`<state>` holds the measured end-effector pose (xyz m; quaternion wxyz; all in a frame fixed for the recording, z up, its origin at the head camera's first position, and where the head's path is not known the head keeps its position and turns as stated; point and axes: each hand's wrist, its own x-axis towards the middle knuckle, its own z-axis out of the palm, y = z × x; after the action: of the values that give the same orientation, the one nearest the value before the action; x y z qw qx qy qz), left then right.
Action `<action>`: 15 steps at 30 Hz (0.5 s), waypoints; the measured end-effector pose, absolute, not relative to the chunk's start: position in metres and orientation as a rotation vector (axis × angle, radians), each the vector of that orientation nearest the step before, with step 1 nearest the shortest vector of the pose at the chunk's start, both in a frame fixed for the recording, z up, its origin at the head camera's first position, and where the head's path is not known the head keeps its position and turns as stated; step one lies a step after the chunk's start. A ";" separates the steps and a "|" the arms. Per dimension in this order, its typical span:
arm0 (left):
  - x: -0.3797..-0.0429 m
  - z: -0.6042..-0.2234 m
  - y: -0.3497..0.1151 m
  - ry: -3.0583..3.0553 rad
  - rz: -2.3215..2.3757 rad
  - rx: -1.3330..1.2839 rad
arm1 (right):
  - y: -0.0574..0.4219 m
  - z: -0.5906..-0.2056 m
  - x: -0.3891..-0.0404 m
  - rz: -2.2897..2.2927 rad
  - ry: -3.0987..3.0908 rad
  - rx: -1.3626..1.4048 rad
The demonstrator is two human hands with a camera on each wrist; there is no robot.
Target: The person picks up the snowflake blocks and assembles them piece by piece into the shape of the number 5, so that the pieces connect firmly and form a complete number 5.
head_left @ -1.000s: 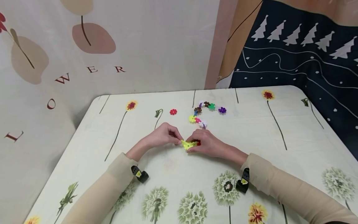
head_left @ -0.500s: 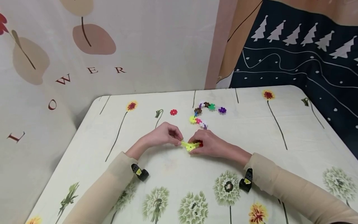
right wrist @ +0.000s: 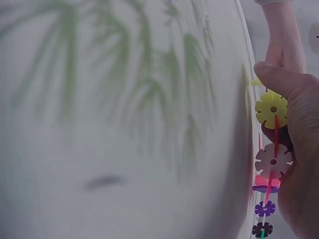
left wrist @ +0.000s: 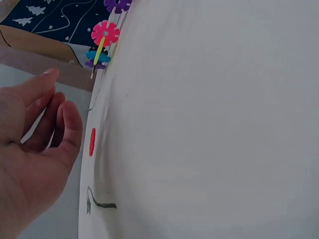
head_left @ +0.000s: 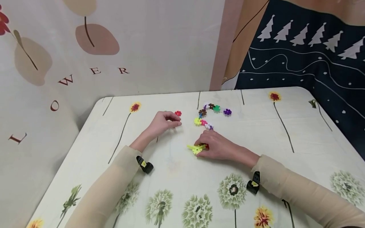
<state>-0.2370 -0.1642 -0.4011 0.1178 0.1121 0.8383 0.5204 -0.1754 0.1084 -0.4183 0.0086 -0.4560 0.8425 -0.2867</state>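
Observation:
My right hand (head_left: 214, 145) pinches yellow snowflake building discs (head_left: 196, 150) between thumb and fingers, above the middle of the table. In the right wrist view, a yellow disc (right wrist: 271, 107) joins a red one seen edge-on, and a pale disc (right wrist: 273, 162) follows below. A chain of interlocked discs (head_left: 203, 122) in several colours curves across the table behind this hand; the hand hides where it meets the held pieces. Near a loose red disc (head_left: 178, 113), my left hand (head_left: 163, 123) has loosely bent fingers and holds nothing. The left wrist view shows that red disc (left wrist: 92, 142) beyond the fingertips.
A white tablecloth (head_left: 171, 183) with printed flowers covers the table. A pale printed curtain (head_left: 159, 47) hangs behind it, and a dark cloth with trees (head_left: 299, 60) hangs at the right. The chain's far end carries a purple disc (head_left: 227, 111).
My left hand has let go of the yellow disc's tip and moved away toward the back, up to the red disc. My right hand keeps its hold and has shifted slightly right.

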 end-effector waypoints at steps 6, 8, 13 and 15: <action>-0.259 -0.403 -0.159 2.679 1.423 0.281 | 0.111 -0.418 -0.175 -0.883 2.648 -1.423; -0.266 -0.405 -0.159 2.728 1.400 0.270 | 0.111 -0.419 -0.175 -0.877 2.655 -1.444; -0.278 -0.410 -0.162 2.745 1.368 0.221 | 0.110 -0.420 -0.176 -0.874 2.658 -1.472; -0.281 -0.411 -0.162 2.725 1.335 0.200 | 0.110 -0.419 -0.175 -0.876 2.652 -1.462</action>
<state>-0.2814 -0.1623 -0.4112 0.0504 0.0655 0.8950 0.4384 -0.1753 0.1095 -0.4192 -0.0051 -0.4637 0.8413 -0.2778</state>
